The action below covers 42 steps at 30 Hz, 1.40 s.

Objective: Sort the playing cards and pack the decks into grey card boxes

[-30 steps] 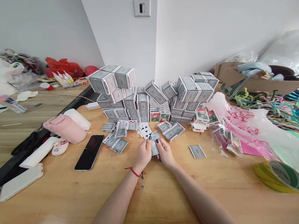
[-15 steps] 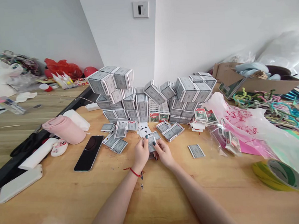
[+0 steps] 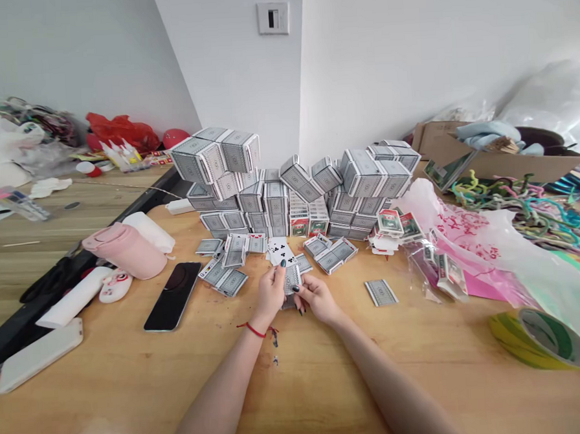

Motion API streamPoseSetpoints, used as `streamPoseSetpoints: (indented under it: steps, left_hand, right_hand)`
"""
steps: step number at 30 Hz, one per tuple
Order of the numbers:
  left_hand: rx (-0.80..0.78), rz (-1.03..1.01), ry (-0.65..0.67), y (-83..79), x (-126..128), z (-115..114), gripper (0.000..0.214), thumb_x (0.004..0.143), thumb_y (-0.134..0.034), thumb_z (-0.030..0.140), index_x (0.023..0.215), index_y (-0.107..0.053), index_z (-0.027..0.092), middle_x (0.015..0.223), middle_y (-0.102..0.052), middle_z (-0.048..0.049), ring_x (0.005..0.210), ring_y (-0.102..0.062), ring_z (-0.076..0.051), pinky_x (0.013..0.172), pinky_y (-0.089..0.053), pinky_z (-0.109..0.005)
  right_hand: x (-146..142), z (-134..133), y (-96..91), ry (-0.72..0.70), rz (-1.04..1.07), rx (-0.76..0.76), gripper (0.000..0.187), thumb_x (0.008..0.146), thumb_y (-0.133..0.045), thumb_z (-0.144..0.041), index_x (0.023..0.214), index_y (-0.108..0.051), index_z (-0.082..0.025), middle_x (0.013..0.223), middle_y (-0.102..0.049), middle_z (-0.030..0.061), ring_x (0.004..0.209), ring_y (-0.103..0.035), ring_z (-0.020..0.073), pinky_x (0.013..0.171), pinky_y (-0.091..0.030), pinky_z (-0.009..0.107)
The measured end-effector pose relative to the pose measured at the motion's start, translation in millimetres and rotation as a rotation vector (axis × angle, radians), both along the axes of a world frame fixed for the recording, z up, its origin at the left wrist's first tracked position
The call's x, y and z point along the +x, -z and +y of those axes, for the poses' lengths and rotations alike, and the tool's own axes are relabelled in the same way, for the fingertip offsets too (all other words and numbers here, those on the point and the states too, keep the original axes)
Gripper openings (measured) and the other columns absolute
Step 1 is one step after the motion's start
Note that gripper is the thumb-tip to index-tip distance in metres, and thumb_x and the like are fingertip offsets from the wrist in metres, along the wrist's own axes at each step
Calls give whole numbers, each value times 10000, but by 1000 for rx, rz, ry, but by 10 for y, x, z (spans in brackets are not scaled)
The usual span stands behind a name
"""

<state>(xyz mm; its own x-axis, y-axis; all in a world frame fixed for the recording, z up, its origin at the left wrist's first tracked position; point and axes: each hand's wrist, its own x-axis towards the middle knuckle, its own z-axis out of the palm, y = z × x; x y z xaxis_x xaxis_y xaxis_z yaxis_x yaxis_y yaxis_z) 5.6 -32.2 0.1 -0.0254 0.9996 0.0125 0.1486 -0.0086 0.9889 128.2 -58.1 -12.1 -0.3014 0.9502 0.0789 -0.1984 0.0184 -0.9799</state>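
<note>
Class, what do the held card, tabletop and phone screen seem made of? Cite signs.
Held card: probably smooth paperboard, thin with printed back.
Tabletop: wood or laminate, slightly glossy; grain and soft reflections.
Phone screen: likely glass, glossy black, faintly reflecting.

Holds left hand (image 3: 269, 292) and right hand (image 3: 321, 301) close together

Extends left forearm (image 3: 206, 390) and right forearm (image 3: 386, 377), both bare, from the lower edge of the view toward the middle, slanted inward in a narrowing V. Bends left wrist (image 3: 255, 324) only slightly. Points left thumb (image 3: 281, 274) away from the body, tight in a pinch, with the other left fingers largely hidden. Holds the right hand angled across toward the left one, near but apart. Aims right thumb (image 3: 305, 290) leftward, above right fingers (image 3: 300, 307) curled and partly out of sight. Shows dark polish on the visible nails of both hands.
</note>
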Motion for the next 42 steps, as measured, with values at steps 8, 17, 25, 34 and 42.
streamPoseSetpoints:
  steps: [8,17,25,34,42]
  left_hand:
    - [-44,-14,19,-33,-14,-7,379,776,-378,485,565,-398,172,450,-361,52,341,-345,-63,316,-254,-188]
    - [233,363,61,10,99,-131,355,828,-334,363,570,-461,155,508,-502,-7,462,-417,-89,447,-266,-209]
    - [203,385,-52,23,155,-172,419,793,-386,423,462,-359,167,402,-377,34,401,-297,-68,410,-210,-208]
    - [118,208,-37,-7,223,-219,379,781,-410,417,505,-377,160,450,-370,47,433,-318,-63,416,-240,-185]
    - [263,476,43,36,198,-222,304,821,-368,349,595,-448,162,481,-464,22,420,-365,-72,432,-229,-196]
  right_hand:
    - [6,-3,-30,-23,26,-26,324,734,-527,-478,659,-407,-186,468,-514,-41,344,-419,74,371,-328,203]
    - [-83,-11,40,404,-248,28,283,802,-403,-465,715,-402,-195,524,-386,-59,424,-341,77,383,-281,191]
    - [-103,-61,-43,577,-417,154,290,826,-364,-393,622,-389,-188,512,-364,-47,452,-306,79,420,-251,200]
    - [-128,-39,-35,526,-161,30,288,811,-375,-436,685,-411,-180,563,-403,-36,479,-356,86,427,-320,192]
    - [-65,-71,-5,654,-482,166,274,832,-341,-383,679,-444,-181,530,-461,-28,462,-390,94,459,-312,196]
